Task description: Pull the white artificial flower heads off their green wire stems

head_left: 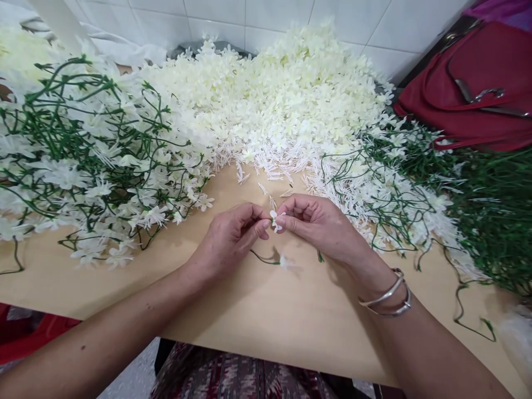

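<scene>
Over the middle of the table, my left hand point(239, 235) and my right hand point(318, 224) meet at the fingertips around a small white artificial flower point(275, 220). The left thumb and forefinger pinch the flower's green stem side. From the other side, the right thumb and forefinger close on its petals. A green stem with a white bloom point(284, 261) hangs or lies just below the hands, and which of these I cannot tell. Another short green stem end point(320, 256) shows under my right hand. Loose white stamen pieces point(272, 201) lie just beyond the fingers.
A big heap of cream petals point(307, 88) stands against the tiled wall point(216, 14). At left are piled flowers on green stems point(95, 149). Bare green stems point(499, 210) and a red bag point(477, 88) fill the right side. The table point(257, 327) is light brown.
</scene>
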Action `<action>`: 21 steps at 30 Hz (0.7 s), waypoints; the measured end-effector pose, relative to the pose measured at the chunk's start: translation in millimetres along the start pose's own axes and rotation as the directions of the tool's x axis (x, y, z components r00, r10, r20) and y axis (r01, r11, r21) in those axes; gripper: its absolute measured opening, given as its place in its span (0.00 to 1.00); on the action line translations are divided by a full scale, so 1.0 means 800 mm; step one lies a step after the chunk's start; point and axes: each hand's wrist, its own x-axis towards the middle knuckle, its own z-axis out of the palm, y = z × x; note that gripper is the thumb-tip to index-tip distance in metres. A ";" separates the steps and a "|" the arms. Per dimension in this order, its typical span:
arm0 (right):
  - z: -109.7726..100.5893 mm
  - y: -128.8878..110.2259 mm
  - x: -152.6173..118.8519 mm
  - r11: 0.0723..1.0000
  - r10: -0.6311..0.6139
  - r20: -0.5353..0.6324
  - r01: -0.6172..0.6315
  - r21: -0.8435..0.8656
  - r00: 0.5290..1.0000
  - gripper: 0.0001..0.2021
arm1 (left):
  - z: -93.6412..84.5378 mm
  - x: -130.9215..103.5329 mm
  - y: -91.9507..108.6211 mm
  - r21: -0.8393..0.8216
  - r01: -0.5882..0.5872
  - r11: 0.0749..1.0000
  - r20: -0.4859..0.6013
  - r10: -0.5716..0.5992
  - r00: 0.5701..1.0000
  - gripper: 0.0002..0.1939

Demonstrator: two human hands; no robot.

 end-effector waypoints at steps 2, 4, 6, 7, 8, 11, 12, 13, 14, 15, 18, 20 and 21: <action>0.003 0.001 0.000 1.000 -0.004 -0.010 0.004 -0.006 1.000 0.10 | 0.000 0.000 0.001 -0.015 0.010 1.000 0.000 -0.010 1.000 0.08; 0.006 0.002 0.001 1.000 -0.003 -0.027 0.003 -0.003 1.000 0.10 | 0.000 -0.001 0.002 -0.039 0.030 0.999 0.000 -0.030 1.000 0.09; 0.009 0.004 0.001 1.000 -0.015 -0.042 0.016 0.015 0.999 0.10 | -0.001 -0.002 0.002 -0.057 0.046 0.997 -0.004 -0.046 0.999 0.09; 0.011 0.004 0.002 0.999 -0.025 -0.043 0.026 0.027 0.999 0.10 | -0.001 -0.003 0.002 -0.068 0.050 0.996 -0.003 -0.051 0.999 0.09; 0.013 0.005 0.002 0.999 -0.034 -0.041 0.036 0.038 0.999 0.10 | -0.002 -0.003 0.001 -0.078 0.051 0.996 0.000 -0.051 0.999 0.09; 0.017 0.006 0.004 0.998 -0.043 -0.041 0.044 0.041 0.998 0.11 | -0.003 -0.003 0.000 -0.072 0.052 0.996 0.002 -0.052 0.999 0.09; 0.019 0.007 0.004 0.998 -0.041 -0.047 0.042 0.039 0.998 0.11 | -0.003 -0.003 0.000 -0.066 0.053 0.996 -0.004 -0.054 0.999 0.09; 0.020 0.007 0.006 0.998 -0.039 -0.058 0.041 0.040 0.998 0.11 | -0.002 -0.002 0.000 -0.064 0.056 0.996 -0.012 -0.057 0.998 0.09; 0.020 0.008 0.007 0.998 -0.038 -0.066 0.041 0.048 0.997 0.11 | -0.002 -0.001 0.000 -0.070 0.060 0.996 -0.019 -0.061 0.998 0.09; 0.021 0.009 0.008 0.997 -0.037 -0.069 0.042 0.065 0.997 0.11 | -0.001 -0.001 0.000 -0.086 0.062 0.994 -0.025 -0.065 0.998 0.09; 0.017 0.009 0.010 0.990 -0.031 -0.039 0.036 0.133 0.999 0.11 | 0.003 -0.001 -0.002 -0.153 0.059 0.987 -0.030 -0.064 0.998 0.09; 0.012 0.006 0.008 0.987 -0.018 -0.014 0.020 0.160 1.000 0.13 | 0.005 -0.002 -0.004 -0.182 0.042 0.982 -0.025 -0.047 0.999 0.08; 0.010 0.005 0.007 0.986 -0.009 -0.004 0.010 0.165 1.000 0.13 | 0.005 -0.003 -0.004 -0.186 0.035 0.982 -0.026 -0.040 0.999 0.08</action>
